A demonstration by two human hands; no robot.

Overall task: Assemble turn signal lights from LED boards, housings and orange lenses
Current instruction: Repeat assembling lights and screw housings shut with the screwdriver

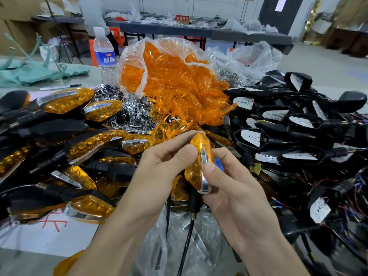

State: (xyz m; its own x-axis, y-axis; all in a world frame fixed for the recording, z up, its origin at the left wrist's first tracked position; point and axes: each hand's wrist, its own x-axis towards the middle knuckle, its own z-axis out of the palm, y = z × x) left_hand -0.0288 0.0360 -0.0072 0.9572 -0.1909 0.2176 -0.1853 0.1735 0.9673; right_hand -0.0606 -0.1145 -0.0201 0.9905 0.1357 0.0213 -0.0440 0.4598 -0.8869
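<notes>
- Workshop clutter is being spread over a pale bench top (93,73), with long grey tables blurred behind it.
- One turn signal light (196,166) is being held upright between both hands, low in the middle of the view, above the piles.
- It is being gripped by the left hand (165,164), whose thumb is being pressed on the upper orange lens face while the fingers are being curled behind the housing.
- It is also being clamped by the right hand (235,186): the thumb is being laid on the chrome strip and the fingers are being wrapped under the lower end.
- A black cable (187,236) is being let hang from the light's stem.
- Just behind the hands, an open clear bag of orange lenses (169,76) is being crowded by chrome trim pieces (131,108).
- Finished lights (65,102) are being stacked at the left; black housings with LED boards (278,136) and loose wires are being heaped at the right.
- A water bottle (104,54) and a marker pen (59,87) are being kept at the far left.
</notes>
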